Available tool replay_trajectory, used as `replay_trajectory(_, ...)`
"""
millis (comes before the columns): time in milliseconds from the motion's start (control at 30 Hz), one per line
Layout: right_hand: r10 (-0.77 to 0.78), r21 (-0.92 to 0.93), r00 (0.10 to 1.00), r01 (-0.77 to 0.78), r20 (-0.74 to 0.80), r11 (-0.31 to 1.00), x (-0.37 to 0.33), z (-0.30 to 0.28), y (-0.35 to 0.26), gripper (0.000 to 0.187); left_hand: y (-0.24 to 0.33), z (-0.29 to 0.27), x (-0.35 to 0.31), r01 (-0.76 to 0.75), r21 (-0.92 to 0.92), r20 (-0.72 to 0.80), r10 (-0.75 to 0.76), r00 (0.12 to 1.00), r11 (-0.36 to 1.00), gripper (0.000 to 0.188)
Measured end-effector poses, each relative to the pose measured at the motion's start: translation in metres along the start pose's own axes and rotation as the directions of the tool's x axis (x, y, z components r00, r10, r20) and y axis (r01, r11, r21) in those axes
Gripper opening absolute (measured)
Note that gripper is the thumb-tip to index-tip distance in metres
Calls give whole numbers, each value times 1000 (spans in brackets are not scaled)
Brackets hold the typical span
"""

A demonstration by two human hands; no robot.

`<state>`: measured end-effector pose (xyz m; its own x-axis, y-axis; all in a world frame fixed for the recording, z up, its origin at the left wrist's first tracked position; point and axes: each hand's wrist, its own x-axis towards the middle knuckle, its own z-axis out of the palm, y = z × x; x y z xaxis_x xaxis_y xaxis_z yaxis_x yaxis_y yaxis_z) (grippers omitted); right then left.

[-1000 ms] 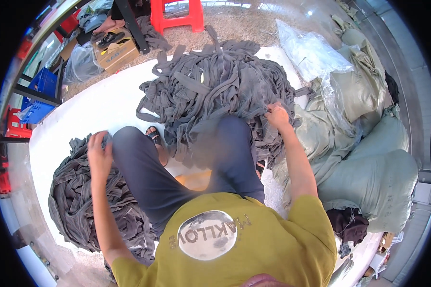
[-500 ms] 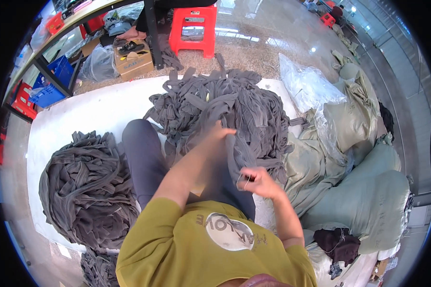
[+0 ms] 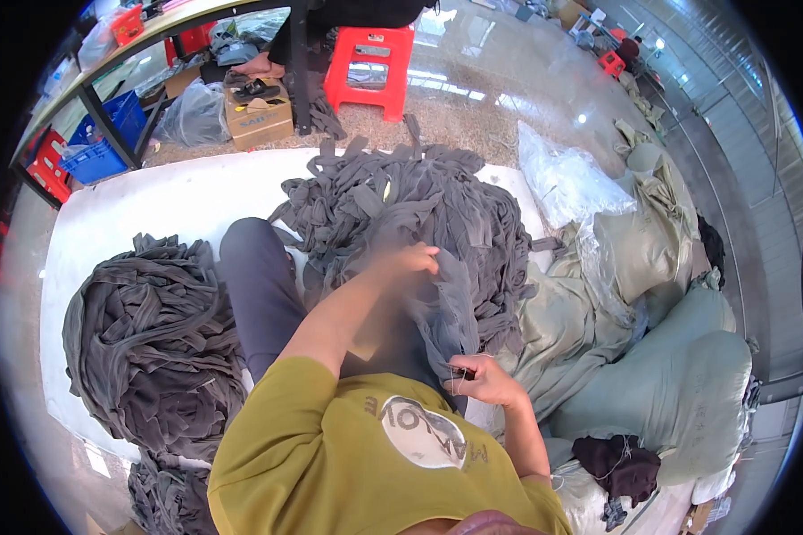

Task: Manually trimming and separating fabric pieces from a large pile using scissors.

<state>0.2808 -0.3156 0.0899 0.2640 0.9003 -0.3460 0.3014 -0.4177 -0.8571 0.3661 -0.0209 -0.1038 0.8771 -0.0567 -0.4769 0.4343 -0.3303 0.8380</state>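
A tangled heap of dark grey fabric strips (image 3: 500, 223) lies in front of me, past my lap. My left hand (image 3: 410, 259) is closed at the near side of this heap, its fingers curled against the cloth and partly blurred. From there a loose grey fabric strip (image 3: 451, 303) hangs down to my right hand (image 3: 488, 381). The thumb and fingers of my right hand pinch the strip's lower end, where a thin pale thread shows. Left of my leg sits another coiled pile of grey fabric strips (image 3: 152, 330).
A white sheet (image 3: 107, 209) lies under the piles. Large pale green sacks (image 3: 660, 383) and clear plastic (image 3: 571, 174) crowd the right side. Beyond the sheet stand a red stool (image 3: 366, 71), a cardboard box (image 3: 259, 116) and a blue crate (image 3: 107, 138). A dark cloth (image 3: 620, 468) lies lower right.
The strip between my hands has spread into a wider, looser band. My right hand has moved slightly down, and my left fingers have curled in more. The whole view has shifted a little.
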Motion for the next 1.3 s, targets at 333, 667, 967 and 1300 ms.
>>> replay_trajectory(333, 3, 162, 621, 200, -784, 966, 42, -55, 34, 17, 109, 16, -74, -602, -262, -293, 533, 794, 754, 22)
replay_trajectory(667, -246, 19, 434, 521, -867, 853, 120, -83, -76, 20, 189, -59, -247, -884, 144, -755, 627, 192, 444, 13)
replay_trajectory(967, -820, -332, -152, 942, -552, 49, 86, -31, -255, 18, 196, -14, -509, -159, 928, -366, 900, -237, 336, 33)
replay_trajectory(1300, -773, -341, 620, 703, -135, 624, 283, 108, -177, 20, -74, -11, -468, -515, -455, -873, -249, 420, 726, 44)
